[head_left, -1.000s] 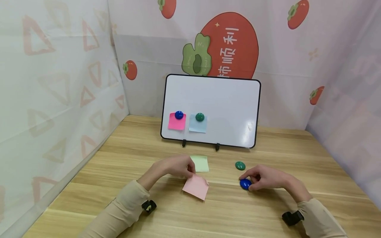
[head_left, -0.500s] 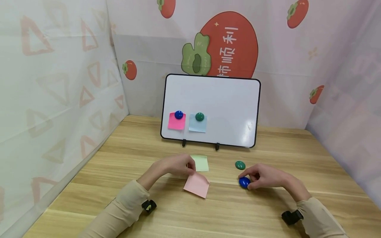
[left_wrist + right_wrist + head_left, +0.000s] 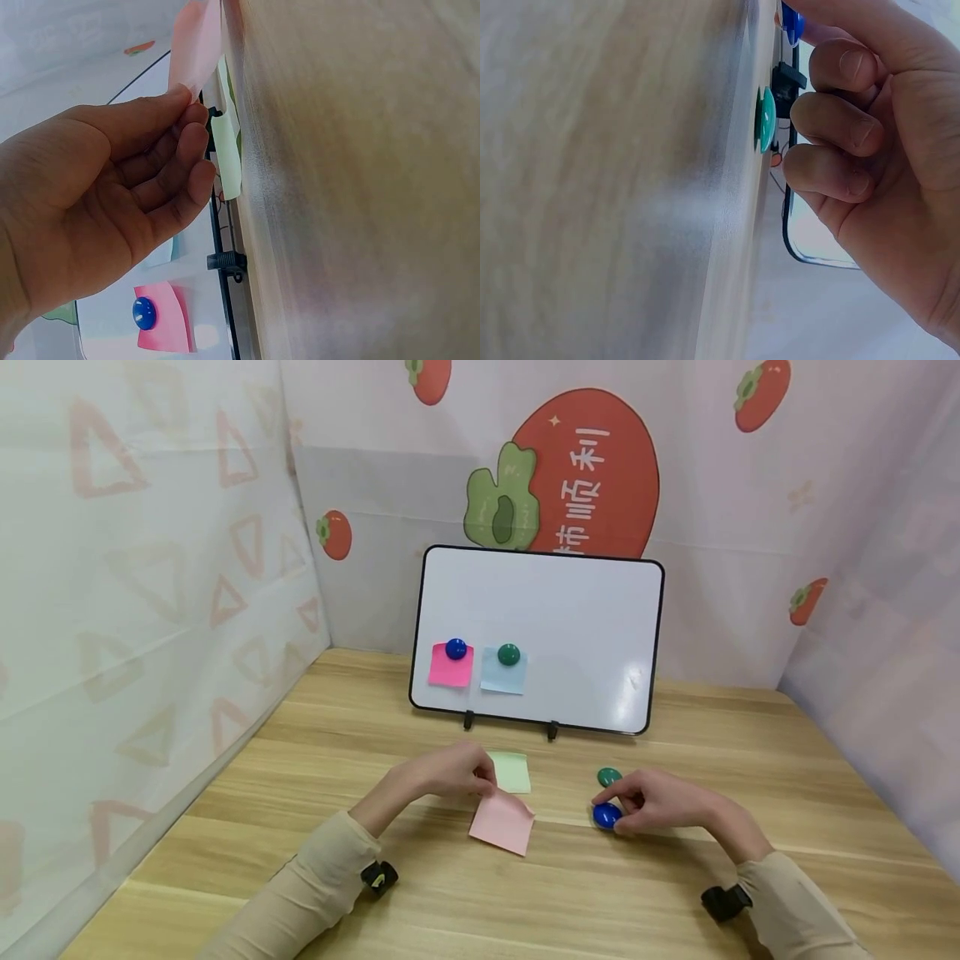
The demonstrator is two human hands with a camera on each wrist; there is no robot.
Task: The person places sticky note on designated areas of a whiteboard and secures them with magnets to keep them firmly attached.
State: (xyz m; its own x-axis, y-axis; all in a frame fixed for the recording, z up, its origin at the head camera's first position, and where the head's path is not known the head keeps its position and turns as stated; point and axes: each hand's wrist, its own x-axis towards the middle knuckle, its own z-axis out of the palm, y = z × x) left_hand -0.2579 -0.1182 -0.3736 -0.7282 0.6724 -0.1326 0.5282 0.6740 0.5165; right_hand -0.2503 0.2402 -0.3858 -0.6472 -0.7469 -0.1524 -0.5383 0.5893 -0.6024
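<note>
My left hand (image 3: 453, 772) pinches the top corner of a light pink sticky note (image 3: 502, 822) between thumb and forefinger; the left wrist view shows the note rising from the fingertips. Just behind it a pale green sticky note (image 3: 512, 772) lies on the table, partly covered by that hand. With thumb and forefinger my right hand (image 3: 663, 802) grips a round blue magnet (image 3: 606, 816) by its edges. Close behind those fingers sits a green magnet (image 3: 609, 777) on the table, which also shows in the right wrist view (image 3: 766, 120).
A whiteboard (image 3: 585, 627) leans on small black stand feet (image 3: 552, 730) at the back. On its lower left hang a hot pink note (image 3: 451, 672) under a blue magnet (image 3: 456, 649) and a light blue note (image 3: 503, 679) under a green magnet (image 3: 508, 654). Printed curtains surround the wooden table.
My right hand has carried the blue magnet slightly left and away from me, now overlapping the loose green magnet's edge. My left hand has shifted the light pink note slightly away from me.
</note>
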